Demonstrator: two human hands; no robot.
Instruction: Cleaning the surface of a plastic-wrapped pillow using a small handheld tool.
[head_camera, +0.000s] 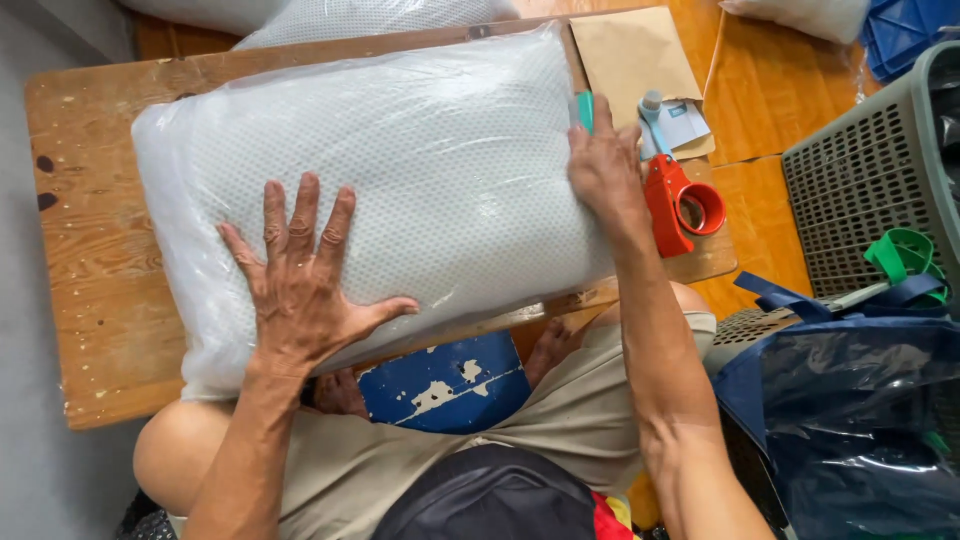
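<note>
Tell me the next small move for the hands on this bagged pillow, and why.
Probably the right hand should reach for the red tape dispenser beside it. The left hand presses flat on the pillow, and the right holds its bag end.

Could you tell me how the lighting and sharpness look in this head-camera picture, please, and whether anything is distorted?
Head view: soft, even daylight with only faint shadows under the left hand and right hand; mild glare on the plastic-wrapped pillow and the dark blue bag; focus is sharp at the centre; wide-angle distortion bows the wooden table edges.
</note>
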